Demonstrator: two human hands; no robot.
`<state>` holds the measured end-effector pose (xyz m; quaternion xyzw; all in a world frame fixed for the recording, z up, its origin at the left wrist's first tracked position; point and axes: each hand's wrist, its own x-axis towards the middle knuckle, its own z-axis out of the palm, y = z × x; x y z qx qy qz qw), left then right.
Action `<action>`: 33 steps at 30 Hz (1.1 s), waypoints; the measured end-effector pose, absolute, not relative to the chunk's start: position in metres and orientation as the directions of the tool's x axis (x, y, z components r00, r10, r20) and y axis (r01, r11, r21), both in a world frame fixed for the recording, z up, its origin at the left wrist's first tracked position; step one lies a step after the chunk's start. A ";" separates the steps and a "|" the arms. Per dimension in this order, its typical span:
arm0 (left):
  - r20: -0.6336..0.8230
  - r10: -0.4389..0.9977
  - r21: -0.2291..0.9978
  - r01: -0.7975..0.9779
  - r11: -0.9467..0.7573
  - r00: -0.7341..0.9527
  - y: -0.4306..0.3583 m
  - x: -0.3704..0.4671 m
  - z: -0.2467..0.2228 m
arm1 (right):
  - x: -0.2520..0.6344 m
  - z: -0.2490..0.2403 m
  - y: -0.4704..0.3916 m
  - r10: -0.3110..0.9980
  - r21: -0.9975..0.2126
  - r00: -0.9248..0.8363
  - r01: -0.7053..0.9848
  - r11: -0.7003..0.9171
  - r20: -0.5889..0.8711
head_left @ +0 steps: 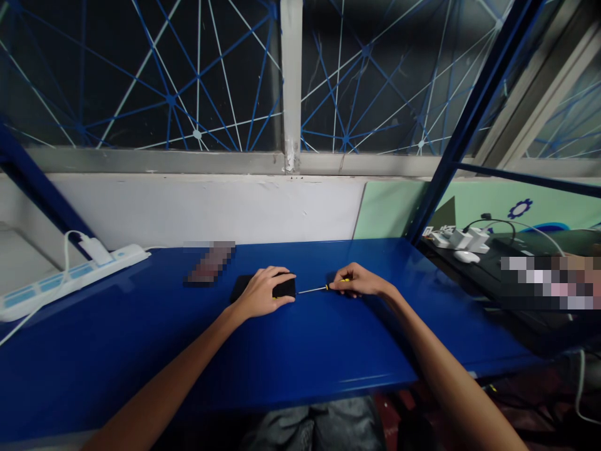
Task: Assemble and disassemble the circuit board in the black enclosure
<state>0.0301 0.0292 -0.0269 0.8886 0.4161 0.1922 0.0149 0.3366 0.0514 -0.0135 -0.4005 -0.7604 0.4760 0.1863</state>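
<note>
A flat black rectangular object (284, 289) lies on the blue table, its exact kind not clear. Across it rests my left hand (263, 292), fingers along the far edge and thumb at the near edge, gripping it; the palm hides its middle. My right hand (357, 280) is closed round the yellow-and-black handle of a screwdriver (313, 289). The thin metal shaft points left, and its tip is at the right end of the black object. Whether the tip touches it or sits in a screw is too small to tell.
A white power strip (75, 280) with a plugged-in charger is at the left. A blurred-out dark item (210, 263) lies behind my left hand. White adapters (469, 239) and cables stand on a black surface at the right, beyond a blue frame post (462, 138).
</note>
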 end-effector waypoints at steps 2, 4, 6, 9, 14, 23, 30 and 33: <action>0.298 0.760 0.194 0.742 -0.641 0.578 0.029 0.030 -0.024 | 0.335 -0.012 0.050 0.792 -0.864 -0.602 0.447 0.229 -0.101; 0.267 0.763 0.198 0.741 -0.642 0.589 0.028 0.029 -0.021 | 0.334 -0.012 0.050 0.789 -0.864 -0.609 0.435 0.252 -0.076; 0.237 0.757 0.198 0.733 -0.651 0.608 0.029 0.026 -0.018 | 0.333 -0.014 0.050 0.785 -0.869 -0.618 0.408 0.280 -0.037; 0.216 0.765 0.185 0.743 -0.643 0.607 0.031 0.020 -0.015 | 0.334 -0.017 0.052 0.791 -0.891 -0.608 0.390 0.231 -0.061; 0.210 0.771 0.172 0.754 -0.634 0.601 0.033 0.015 -0.013 | 0.335 -0.020 0.056 0.769 -0.893 -0.637 0.373 0.252 -0.049; 0.210 0.752 0.111 0.749 -0.653 0.625 0.045 0.011 -0.020 | 0.327 -0.027 0.050 0.784 -0.553 -0.574 0.584 0.595 0.237; 0.190 0.753 0.081 0.755 -0.651 0.629 0.057 0.013 -0.016 | 0.328 -0.025 0.080 0.769 -0.757 -0.604 0.397 0.518 0.210; 0.204 0.767 0.079 0.770 -0.633 0.609 0.058 0.014 -0.017 | 0.329 -0.022 0.089 0.768 -0.752 -0.612 0.411 0.515 0.192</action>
